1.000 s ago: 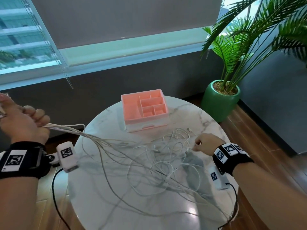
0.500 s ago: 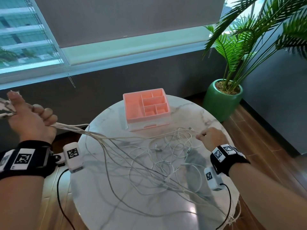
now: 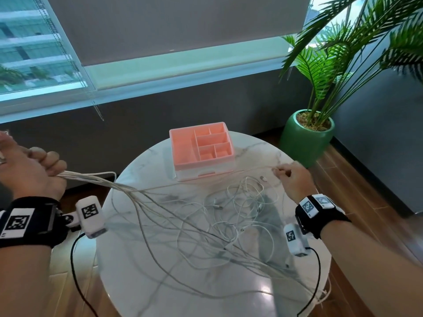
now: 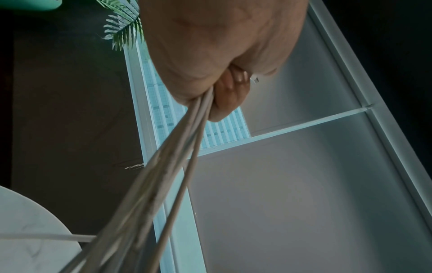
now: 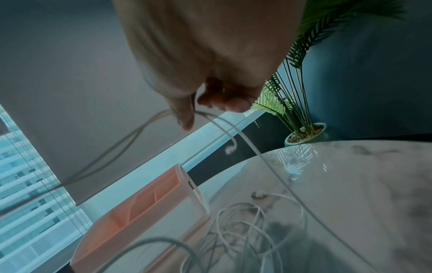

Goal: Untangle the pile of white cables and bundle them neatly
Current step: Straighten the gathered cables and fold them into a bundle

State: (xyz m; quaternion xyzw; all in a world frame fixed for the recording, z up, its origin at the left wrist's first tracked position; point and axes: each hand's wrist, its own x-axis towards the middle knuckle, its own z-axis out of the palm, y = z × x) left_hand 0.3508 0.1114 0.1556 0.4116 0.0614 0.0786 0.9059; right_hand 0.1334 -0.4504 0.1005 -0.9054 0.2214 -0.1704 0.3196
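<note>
Right hand (image 3: 291, 179) has lifted 1 white cable (image 3: 206, 183) taut toward left hand (image 3: 29, 170)

- Daylight pours in through the window (image 3: 160, 65) ahead of you, bright and cool-toned.
- Glare sits on the near edge of the marble table (image 3: 263, 291), and soft grey shadows smear under the cables (image 3: 206, 225).
- Your wrist views run dim and teal-tinted, with straight lines bending at the edges.
- Motion blur softens the strands near your left hand (image 4: 222, 46).
</note>
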